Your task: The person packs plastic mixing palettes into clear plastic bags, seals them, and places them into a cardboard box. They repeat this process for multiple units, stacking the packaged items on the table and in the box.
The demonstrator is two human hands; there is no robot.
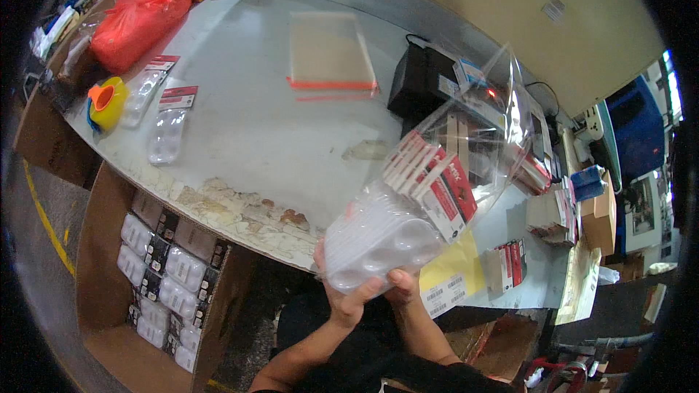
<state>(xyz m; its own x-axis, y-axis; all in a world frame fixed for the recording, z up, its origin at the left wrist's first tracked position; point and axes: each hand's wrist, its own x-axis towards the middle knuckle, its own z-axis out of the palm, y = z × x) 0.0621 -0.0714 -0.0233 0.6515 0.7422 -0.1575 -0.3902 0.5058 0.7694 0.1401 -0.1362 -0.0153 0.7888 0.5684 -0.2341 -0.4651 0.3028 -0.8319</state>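
Between both hands I hold a stack of clear plastic palettes with round wells, tilted over the table's front edge. Red and white header cards top the stack, and a loose clear plastic bag extends beyond them. My left hand grips the stack's lower left, its fingers partly hidden behind the plastic. At the bottom end, my right hand presses with its thumb; the other fingers are mostly hidden underneath. Two carded palettes lie apart on the left of the table.
A pile of clear bags with an orange edge lies on the worn table. Around it are a black label printer, a red plastic bag, a yellow tape dispenser and card stacks. Below left stands a carton of packed palettes.
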